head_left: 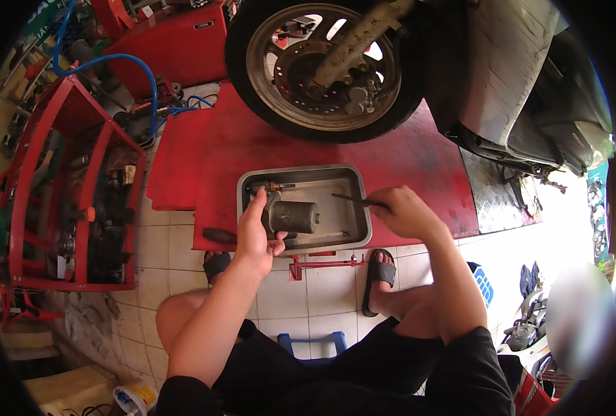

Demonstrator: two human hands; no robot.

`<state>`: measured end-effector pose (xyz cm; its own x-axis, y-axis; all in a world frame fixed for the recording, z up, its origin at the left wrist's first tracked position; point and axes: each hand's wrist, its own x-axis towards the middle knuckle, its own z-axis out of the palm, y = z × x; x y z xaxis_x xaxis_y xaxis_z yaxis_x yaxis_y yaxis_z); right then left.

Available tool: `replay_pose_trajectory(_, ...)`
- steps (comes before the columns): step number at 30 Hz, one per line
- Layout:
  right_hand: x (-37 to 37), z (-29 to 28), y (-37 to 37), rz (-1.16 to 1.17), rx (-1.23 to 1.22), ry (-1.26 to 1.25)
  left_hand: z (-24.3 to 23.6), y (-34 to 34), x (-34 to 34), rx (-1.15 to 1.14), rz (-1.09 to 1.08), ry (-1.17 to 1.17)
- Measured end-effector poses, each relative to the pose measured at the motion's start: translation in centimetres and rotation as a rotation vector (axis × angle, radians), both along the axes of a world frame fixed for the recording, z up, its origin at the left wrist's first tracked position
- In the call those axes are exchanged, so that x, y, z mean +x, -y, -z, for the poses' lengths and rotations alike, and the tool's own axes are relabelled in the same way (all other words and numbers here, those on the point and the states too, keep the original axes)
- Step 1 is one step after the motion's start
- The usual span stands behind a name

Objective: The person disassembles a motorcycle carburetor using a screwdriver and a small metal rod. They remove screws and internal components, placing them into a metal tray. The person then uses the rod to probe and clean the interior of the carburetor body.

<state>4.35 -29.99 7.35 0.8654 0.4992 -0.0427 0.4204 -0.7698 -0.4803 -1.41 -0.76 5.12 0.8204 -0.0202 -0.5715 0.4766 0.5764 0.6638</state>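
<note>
A dark metal cylinder like a small electric motor [297, 216] is gripped in my left hand [254, 239], with the thumb upright against its flanged end and the fingers curled underneath. It is held over the left half of a grey metal tray [365, 227]. My right hand [406, 211] is closed around a slim dark tool [351, 199], whose tip points left over the tray, apart from the cylinder. Whether the tool is a brush or a blade I cannot tell. Behind my left thumb, a brass-coloured fitting with a thin shaft [274, 186] lies in the tray.
The tray sits on a red platform [426, 166]. A motorcycle's front wheel [328, 132] and scooter bodywork [505, 76] stand beyond it. A dark handle [219, 236] lies left of the tray. A red parts rack [27, 180] is at left, and a blue stool [313, 340] between my legs.
</note>
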Motion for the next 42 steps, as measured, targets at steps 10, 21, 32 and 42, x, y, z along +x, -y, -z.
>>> replay_pose_trajectory(10,-2.2,-0.7,-1.3,-0.03,0.225,-0.169,0.2,-0.2,-0.1,-0.86,0.172,0.262)
replay_pose_trajectory(21,-5.0,-3.3,-4.2,0.084,0.68,-0.494,-0.9,-0.2,-1.0,-0.641,0.078,0.314)
replay_pose_trajectory(32,-7.7,-3.6,-5.9,-0.132,0.012,0.416,-0.2,0.3,-0.3,-0.222,-0.193,0.116)
replay_pose_trajectory(42,-8.0,-2.3,-6.6,-0.109,-0.073,0.439,-0.3,1.4,-0.5,-0.201,-0.119,0.114)
